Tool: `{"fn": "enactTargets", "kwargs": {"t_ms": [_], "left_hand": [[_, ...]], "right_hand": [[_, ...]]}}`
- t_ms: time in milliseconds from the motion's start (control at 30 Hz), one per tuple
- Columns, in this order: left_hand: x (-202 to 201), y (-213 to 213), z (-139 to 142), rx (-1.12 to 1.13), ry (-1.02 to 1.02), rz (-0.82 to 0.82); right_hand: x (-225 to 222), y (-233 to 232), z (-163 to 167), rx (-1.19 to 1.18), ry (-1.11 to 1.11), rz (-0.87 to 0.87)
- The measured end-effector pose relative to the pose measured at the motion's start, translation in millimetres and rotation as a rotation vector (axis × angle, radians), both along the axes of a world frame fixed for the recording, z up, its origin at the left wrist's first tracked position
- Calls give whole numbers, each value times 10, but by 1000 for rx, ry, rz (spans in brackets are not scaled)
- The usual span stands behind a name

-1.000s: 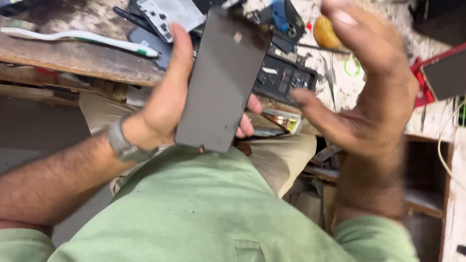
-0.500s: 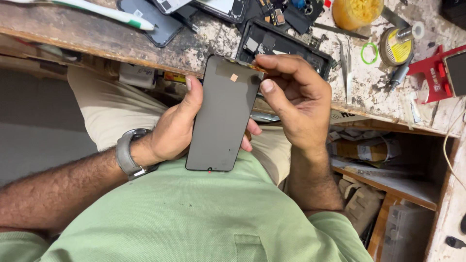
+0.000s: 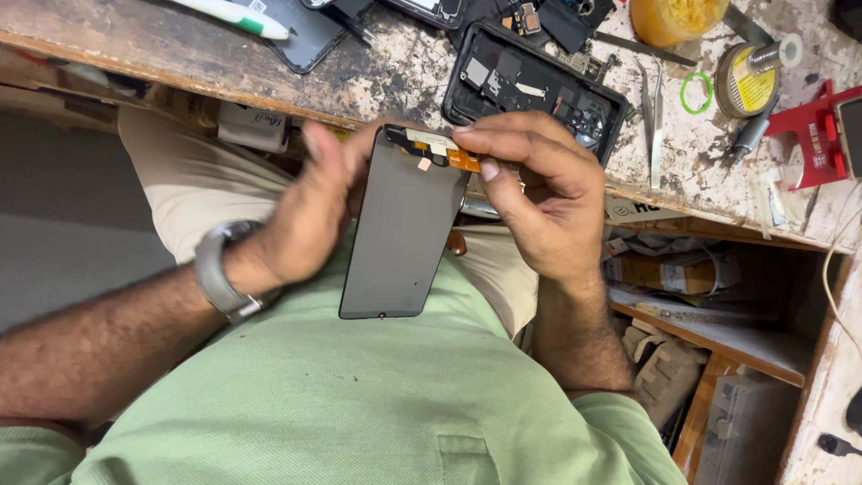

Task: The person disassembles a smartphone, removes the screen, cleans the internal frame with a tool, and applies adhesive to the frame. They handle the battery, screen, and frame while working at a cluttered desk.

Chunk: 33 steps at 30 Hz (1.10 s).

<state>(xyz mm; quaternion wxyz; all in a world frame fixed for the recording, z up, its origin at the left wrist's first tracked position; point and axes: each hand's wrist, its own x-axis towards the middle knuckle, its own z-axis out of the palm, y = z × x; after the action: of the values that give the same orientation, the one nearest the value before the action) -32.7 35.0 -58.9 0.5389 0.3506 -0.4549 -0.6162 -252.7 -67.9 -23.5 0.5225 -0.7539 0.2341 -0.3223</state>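
I hold a dark phone screen panel (image 3: 400, 233) above my lap, its grey back toward me. An orange flex strip (image 3: 449, 154) runs along its top edge. My left hand (image 3: 310, 211), with a grey watch on the wrist, grips the panel's left side. My right hand (image 3: 539, 193) pinches the flex strip at the top right with thumb and forefinger. Just beyond, an opened black phone body (image 3: 530, 85) lies on the worn bench (image 3: 377, 76) with its inner parts exposed.
On the bench lie tweezers (image 3: 654, 117), a yellow solder reel (image 3: 750, 81), a green ring (image 3: 694, 92), an orange jar (image 3: 678, 18), a red holder (image 3: 822, 135) and another dark phone (image 3: 310, 36). Shelves with clutter sit under the bench at right.
The view drew closer to the panel. My right hand came from open air onto the panel's top edge and now pinches the orange flex strip; my left hand keeps its grip.
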Motion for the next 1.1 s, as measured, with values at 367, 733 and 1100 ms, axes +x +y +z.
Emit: {"fn": "enactTargets", "kwargs": {"t_ms": [367,733,1100], "left_hand": [[530,-807,581,268,-452,-303],[484,-953,843,314,-673,-445],[556,-992,630,250,-594,-518]], "right_hand": [[-34,-156,59,93,30,89],[100,-535,67,587,82,230],[137,-586,47,557,110,321]]}}
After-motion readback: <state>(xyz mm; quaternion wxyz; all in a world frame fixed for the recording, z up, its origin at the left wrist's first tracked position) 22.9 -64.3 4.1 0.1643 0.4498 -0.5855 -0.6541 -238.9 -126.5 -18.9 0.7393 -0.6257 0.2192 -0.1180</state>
